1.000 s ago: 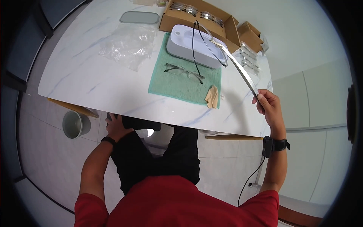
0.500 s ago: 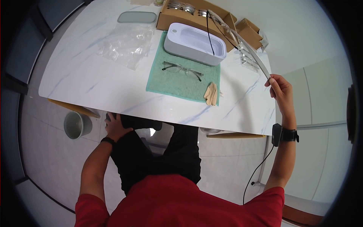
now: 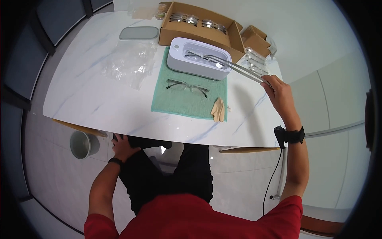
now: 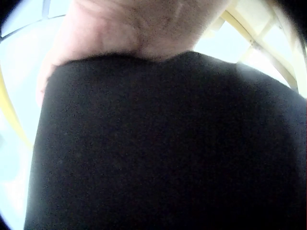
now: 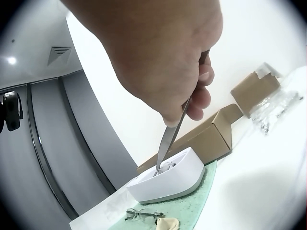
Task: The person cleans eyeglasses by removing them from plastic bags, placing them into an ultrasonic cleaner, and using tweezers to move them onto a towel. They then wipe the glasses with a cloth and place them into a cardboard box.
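My right hand (image 3: pixel 281 96) pinches long metal tweezers (image 3: pixel 246 71) near their rear end. Their tips reach into the basin of a white ultrasonic cleaner (image 3: pixel 195 71), at a pair of glasses (image 3: pixel 193 55) lying inside it. In the right wrist view the tweezers (image 5: pixel 169 139) slope down into the basin. A second pair of glasses (image 3: pixel 188 86) lies on the green cloth (image 3: pixel 179 104) in front of the cleaner. My left hand (image 3: pixel 125 149) rests on the dark trouser leg (image 4: pixel 168 143), its fingers partly hidden in the left wrist view.
Beige finger cots (image 3: pixel 218 110) lie at the cloth's right corner. Behind the cleaner stands a cardboard box (image 3: pixel 234 42) with several glasses. A grey lid (image 3: pixel 138 33) and clear plastic bags (image 3: pixel 129 65) lie left; wrapped items (image 3: pixel 256 61) and a smaller box (image 3: pixel 256 40) stand right.
The glasses hung from the tweezers above the cleaner and moved up and right, then came down into its basin. My right hand moved with them; my left hand stayed on the leg.
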A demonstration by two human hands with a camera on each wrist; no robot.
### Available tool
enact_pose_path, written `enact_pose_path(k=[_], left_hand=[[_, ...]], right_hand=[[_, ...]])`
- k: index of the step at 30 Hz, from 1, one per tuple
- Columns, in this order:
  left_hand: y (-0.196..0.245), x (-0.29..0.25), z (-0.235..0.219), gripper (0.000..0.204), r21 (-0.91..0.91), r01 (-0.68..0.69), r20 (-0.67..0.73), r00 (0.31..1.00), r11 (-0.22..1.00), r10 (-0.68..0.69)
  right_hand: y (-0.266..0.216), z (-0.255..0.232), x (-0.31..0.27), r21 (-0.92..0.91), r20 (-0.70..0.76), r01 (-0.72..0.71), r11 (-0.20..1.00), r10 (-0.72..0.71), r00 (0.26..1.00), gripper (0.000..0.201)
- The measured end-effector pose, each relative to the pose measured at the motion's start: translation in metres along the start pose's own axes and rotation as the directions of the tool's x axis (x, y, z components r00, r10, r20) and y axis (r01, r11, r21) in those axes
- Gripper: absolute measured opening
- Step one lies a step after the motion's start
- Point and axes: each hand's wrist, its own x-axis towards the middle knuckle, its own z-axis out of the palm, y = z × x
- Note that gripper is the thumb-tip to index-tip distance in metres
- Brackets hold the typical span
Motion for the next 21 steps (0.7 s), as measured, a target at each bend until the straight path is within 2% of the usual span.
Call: enact_pose_path(k=[2, 7, 10, 13, 16, 19, 21], left_hand=[[0.002, 0.000, 0.001, 0.125, 0.000, -0.002, 0.004, 1.000, 1.000, 0.002], [0.004, 0.008, 0.006, 0.113, -0.013, -0.047, 0.044, 0.998, 0.999, 0.047], [0.001, 0.019, 0.015, 0.106, -0.026, -0.126, 0.042, 0.991, 0.992, 0.127], [0.000, 0.022, 0.021, 0.106, 0.001, -0.153, 0.027, 0.988, 0.988, 0.153], [0.005, 0.016, 0.006, 0.111, -0.108, -0.082, 0.126, 0.987, 0.991, 0.095], [-0.001, 0.019, 0.014, 0.111, -0.085, -0.129, 0.101, 0.985, 0.988, 0.137], [-0.004, 0.019, 0.016, 0.110, -0.103, -0.113, 0.094, 0.988, 0.988, 0.123]], right_hand=[[0.001, -0.001, 0.004, -0.036, 0.013, 0.004, 0.999, -0.003, 1.000, 0.016], [0.016, 0.000, -0.006, 0.049, -0.044, -0.090, 0.995, 0.092, 0.995, 0.016], [0.015, -0.002, -0.014, 0.087, -0.041, -0.129, 0.988, 0.133, 0.990, 0.016], [0.009, -0.003, -0.017, 0.105, -0.026, -0.158, 0.982, 0.161, 0.987, 0.017], [0.006, 0.004, -0.013, 0.113, -0.037, -0.152, 0.982, 0.157, 0.987, 0.017], [0.007, 0.013, -0.008, 0.124, -0.047, -0.149, 0.981, 0.156, 0.987, 0.017], [0.010, 0.019, -0.007, 0.136, -0.054, -0.143, 0.980, 0.152, 0.987, 0.017]])
